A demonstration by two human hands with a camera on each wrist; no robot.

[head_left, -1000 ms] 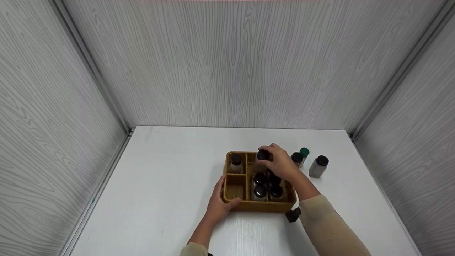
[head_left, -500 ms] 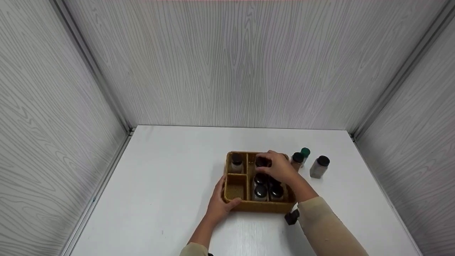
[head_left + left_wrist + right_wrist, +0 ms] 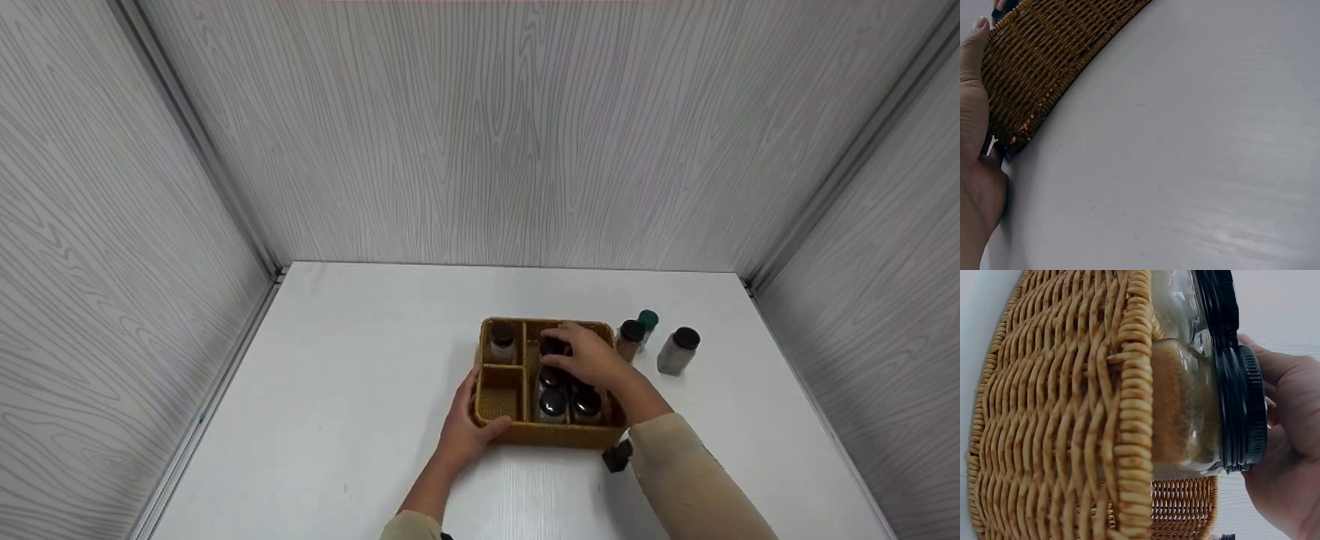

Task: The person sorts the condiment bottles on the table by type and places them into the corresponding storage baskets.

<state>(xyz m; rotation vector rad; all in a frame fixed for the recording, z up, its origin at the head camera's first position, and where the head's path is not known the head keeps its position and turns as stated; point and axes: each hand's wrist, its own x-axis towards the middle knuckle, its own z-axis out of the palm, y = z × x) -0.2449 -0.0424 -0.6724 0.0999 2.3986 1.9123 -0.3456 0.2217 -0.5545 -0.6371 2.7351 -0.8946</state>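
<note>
A brown wicker basket (image 3: 555, 435) with compartments stands on the white table. My left hand (image 3: 461, 439) grips its front left corner, thumb over the front rim. In the back part of the wider section, my right hand (image 3: 592, 364) holds a spice jar by its black lid (image 3: 553, 346); fingers and thumb bend round the lid, and the jar's body is mostly hidden. Several black-lidded jars (image 3: 553, 403) stand in front of it. One shows orange-brown spice (image 3: 1182, 405) close up in the right wrist view. Another jar (image 3: 502, 345) stands in the back left compartment.
Right of the basket, on the table, stand a jar with reddish-brown contents (image 3: 628, 341), a green-lidded jar (image 3: 648, 321) and a grey-filled jar (image 3: 677, 352). The front left compartment shows its woven floor (image 3: 498, 401). Pale wood-grain panels (image 3: 480, 135) enclose the table's back and sides.
My right hand has lowered the spice jar into the basket's wider section, coming down slightly towards me. My left hand has stayed on the basket's corner.
</note>
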